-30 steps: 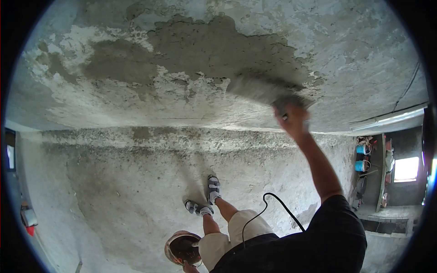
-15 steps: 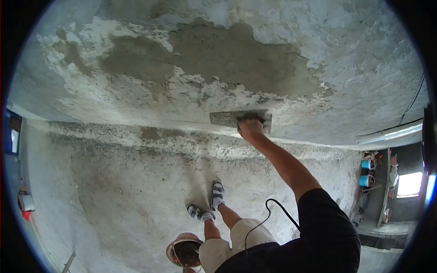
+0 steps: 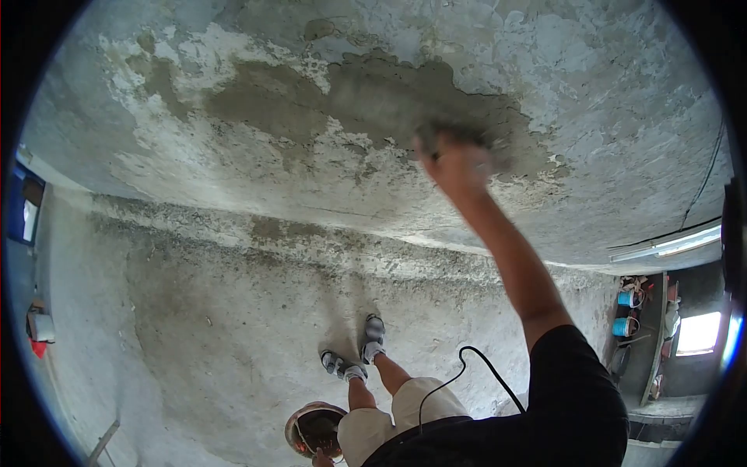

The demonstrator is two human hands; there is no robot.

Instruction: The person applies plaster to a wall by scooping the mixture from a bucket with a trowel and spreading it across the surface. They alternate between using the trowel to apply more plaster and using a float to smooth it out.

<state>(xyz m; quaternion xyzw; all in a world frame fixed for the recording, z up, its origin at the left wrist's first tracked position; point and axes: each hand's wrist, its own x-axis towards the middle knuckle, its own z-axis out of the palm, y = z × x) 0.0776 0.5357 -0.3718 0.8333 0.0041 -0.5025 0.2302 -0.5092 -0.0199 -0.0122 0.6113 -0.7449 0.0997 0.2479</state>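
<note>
My right hand (image 3: 461, 165), smeared by motion, is closed round the handle of a plastering trowel (image 3: 381, 105). The trowel's blade is a pale blur over a dark, wet-looking patch of plaster (image 3: 268, 97) on the wall. Rough whitish areas with flaked edges surround that patch. Low at the bottom edge, my left hand (image 3: 321, 458) is partly cut off, with its fingers at the rim and handle of a round bucket (image 3: 294, 432). The bucket hangs beside my leg, and its inside looks dark with small orange specks.
My sandalled feet (image 3: 352, 363) stand on the rough concrete floor (image 3: 233, 335), back from the wall's foot. A black cable (image 3: 498, 373) loops by my waist. Blue buckets (image 3: 622, 325) stand far right near a bright window (image 3: 698, 333). A stick (image 3: 103, 442) lies lower left.
My right hand and the trowel have moved up the wall, from near its foot onto the dark patch. The view has shifted slightly. The bucket and my feet stay about where they were.
</note>
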